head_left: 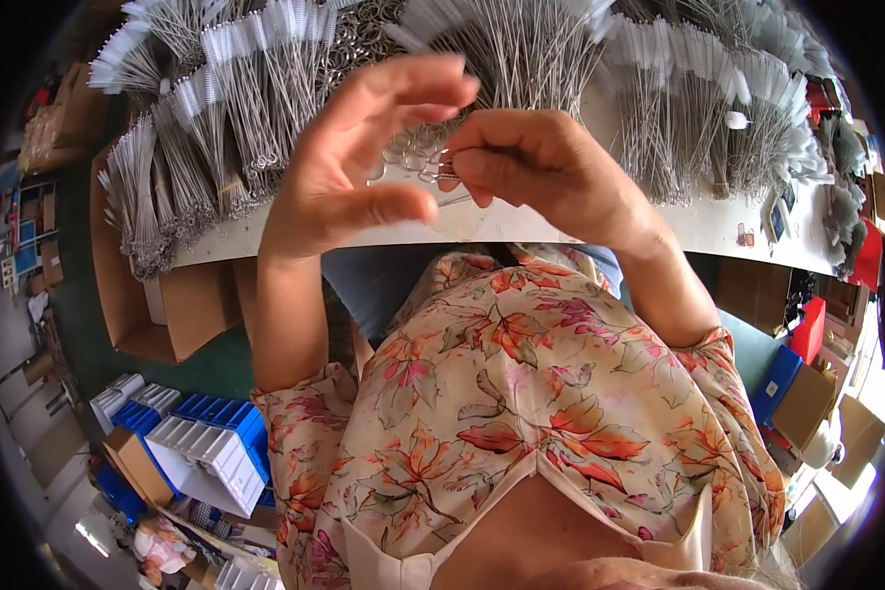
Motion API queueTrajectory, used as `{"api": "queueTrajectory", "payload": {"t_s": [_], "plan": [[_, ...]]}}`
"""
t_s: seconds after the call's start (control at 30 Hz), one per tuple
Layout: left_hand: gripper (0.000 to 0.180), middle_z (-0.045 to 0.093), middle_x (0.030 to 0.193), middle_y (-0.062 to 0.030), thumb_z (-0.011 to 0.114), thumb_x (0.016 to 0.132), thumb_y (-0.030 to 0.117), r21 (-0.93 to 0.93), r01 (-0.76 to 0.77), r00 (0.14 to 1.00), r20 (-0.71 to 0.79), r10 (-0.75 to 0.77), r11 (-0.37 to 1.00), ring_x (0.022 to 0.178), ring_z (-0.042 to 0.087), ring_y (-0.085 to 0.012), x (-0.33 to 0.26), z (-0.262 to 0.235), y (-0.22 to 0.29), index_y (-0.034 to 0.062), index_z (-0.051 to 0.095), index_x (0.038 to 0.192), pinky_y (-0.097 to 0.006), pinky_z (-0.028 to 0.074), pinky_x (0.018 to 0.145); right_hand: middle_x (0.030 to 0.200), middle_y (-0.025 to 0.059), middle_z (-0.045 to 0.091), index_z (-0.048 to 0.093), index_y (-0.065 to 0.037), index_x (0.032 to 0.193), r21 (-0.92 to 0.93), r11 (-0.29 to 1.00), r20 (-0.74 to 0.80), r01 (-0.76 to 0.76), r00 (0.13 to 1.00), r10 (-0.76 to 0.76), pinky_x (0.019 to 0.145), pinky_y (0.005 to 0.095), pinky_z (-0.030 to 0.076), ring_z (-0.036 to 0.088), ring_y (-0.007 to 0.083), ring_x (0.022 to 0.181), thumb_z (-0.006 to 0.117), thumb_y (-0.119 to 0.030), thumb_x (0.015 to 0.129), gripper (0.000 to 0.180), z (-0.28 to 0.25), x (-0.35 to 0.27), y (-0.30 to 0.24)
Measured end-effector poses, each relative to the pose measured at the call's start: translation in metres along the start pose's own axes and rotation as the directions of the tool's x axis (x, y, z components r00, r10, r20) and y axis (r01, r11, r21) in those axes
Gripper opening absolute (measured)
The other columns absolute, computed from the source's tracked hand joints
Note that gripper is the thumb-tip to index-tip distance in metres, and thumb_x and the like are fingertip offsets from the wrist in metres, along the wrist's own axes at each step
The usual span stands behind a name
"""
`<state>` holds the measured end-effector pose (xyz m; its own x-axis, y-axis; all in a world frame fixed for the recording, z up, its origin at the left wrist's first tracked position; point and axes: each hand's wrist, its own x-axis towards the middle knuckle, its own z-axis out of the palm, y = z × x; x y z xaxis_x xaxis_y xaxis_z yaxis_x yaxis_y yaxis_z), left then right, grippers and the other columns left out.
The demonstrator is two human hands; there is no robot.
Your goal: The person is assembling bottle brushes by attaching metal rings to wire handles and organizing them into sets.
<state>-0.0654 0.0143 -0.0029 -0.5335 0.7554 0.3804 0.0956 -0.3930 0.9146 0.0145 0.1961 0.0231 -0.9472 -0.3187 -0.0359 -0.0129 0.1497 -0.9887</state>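
Note:
My left hand (349, 157) is raised over the table's front edge, fingers curved and apart, with nothing between them; its fingertips are slightly blurred. Opposite it, my right hand (546, 172) pinches a few thin looped wire ends (442, 169), which stick out toward my left palm. Whatever else of these wires there is, the right fingers hide. Between and behind my hands, loose metal rings (400, 152) lie on the white table (364, 239). A bundle of thin wire brushes with white bristles (521, 64) lies just beyond my right hand.
More wire brush bundles cover the table at left (265, 88) and right (659, 108). A heap of metal rings (364, 39) lies at the back. Below the left edge stands an open cardboard box (192, 320), with blue and white plastic bins (211, 447) on the floor behind.

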Motion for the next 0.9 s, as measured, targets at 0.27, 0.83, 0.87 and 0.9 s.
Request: {"api": "queueTrajectory", "payload": {"t_s": [0.27, 0.83, 0.87, 0.9], "plan": [[0.018, 0.058, 0.083, -0.0035, 0.074, 0.07, 0.014, 0.575, -0.241, 0.963, 0.04, 0.267, 0.782, 0.072, 0.055, -0.0099, -0.021, 0.033, -0.012, 0.006, 0.062, 0.08, -0.023, 0.044, 0.061, 0.068, -0.0012, 0.057, 0.06, -0.002, 0.084, 0.34, 0.863, 0.317, -0.373, 0.91, 0.268, 0.05, 0.0204, 0.039, 0.048, 0.0035, 0.056, 0.055, -0.025, 0.089, 0.024, -0.011, -0.024, 0.013], [0.004, 0.06, 0.096, -0.0106, 0.057, 0.083, -0.002, 0.05, 0.343, 0.808, -0.524, -0.268, 0.938, 0.076, 0.06, -0.0109, -0.046, 0.031, -0.012, -0.0004, 0.059, 0.08, -0.025, 0.054, 0.069, 0.078, 0.0078, 0.06, 0.065, -0.005, 0.082, -0.492, 0.833, -0.125, 0.253, 0.927, -0.355, 0.057, 0.0323, 0.048, 0.061, 0.0236, 0.066, 0.064, -0.011, 0.076, 0.008, 0.031, -0.009, 0.057], [0.004, 0.06, 0.096, -0.0106, 0.057, 0.083, -0.002, 0.065, 0.342, 0.808, -0.529, -0.259, 0.937, 0.076, 0.06, -0.0109, -0.042, 0.026, -0.002, -0.0004, 0.059, 0.08, -0.025, 0.054, 0.069, 0.078, 0.0078, 0.06, 0.065, -0.005, 0.082, -0.489, 0.831, -0.121, 0.267, 0.922, -0.368, 0.057, 0.0323, 0.048, 0.061, 0.0236, 0.066, 0.064, -0.011, 0.076, 0.008, 0.03, -0.005, 0.053], [0.004, 0.06, 0.098, -0.0119, 0.057, 0.083, -0.002, 0.189, 0.32, 0.87, -0.446, -0.209, 0.928, 0.078, 0.06, -0.0114, -0.04, 0.022, 0.006, -0.001, 0.061, 0.084, -0.025, 0.055, 0.069, 0.078, 0.0081, 0.061, 0.065, -0.006, 0.083, -0.383, 0.882, -0.099, 0.274, 0.937, -0.334, 0.058, 0.0317, 0.047, 0.06, 0.0231, 0.064, 0.063, -0.011, 0.077, 0.008, 0.026, -0.003, 0.048]]}}
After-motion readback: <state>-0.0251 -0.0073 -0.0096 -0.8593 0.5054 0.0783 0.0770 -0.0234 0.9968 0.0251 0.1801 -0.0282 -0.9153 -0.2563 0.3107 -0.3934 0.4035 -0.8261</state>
